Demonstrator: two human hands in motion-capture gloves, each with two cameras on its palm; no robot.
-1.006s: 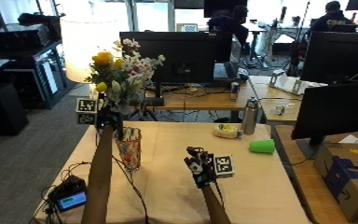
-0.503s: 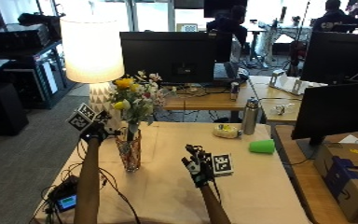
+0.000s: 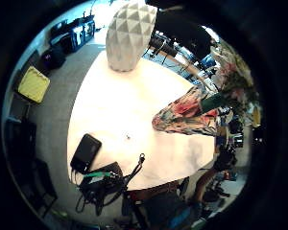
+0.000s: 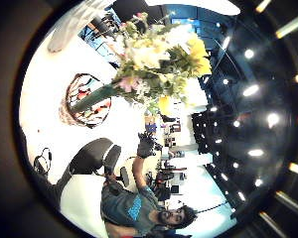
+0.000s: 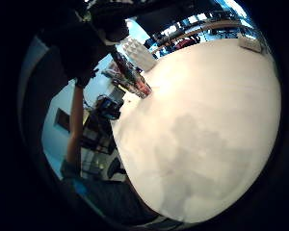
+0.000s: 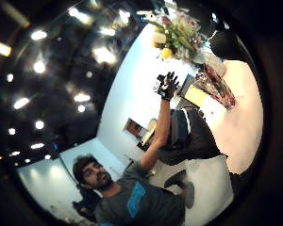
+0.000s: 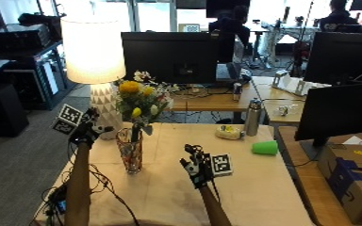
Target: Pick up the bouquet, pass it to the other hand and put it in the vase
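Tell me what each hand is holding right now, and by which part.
Nothing is held. The bouquet stands in the vase; the left hand is raised beside it, apart from it, and the right hand hovers open over the table.

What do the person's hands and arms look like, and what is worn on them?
Both the left hand and the right hand wear a black glove. The forearms are bare, with no sleeve reaching them. In the right thumb side palm view the person wears a grey short-sleeved T-shirt with a blue print on the chest.
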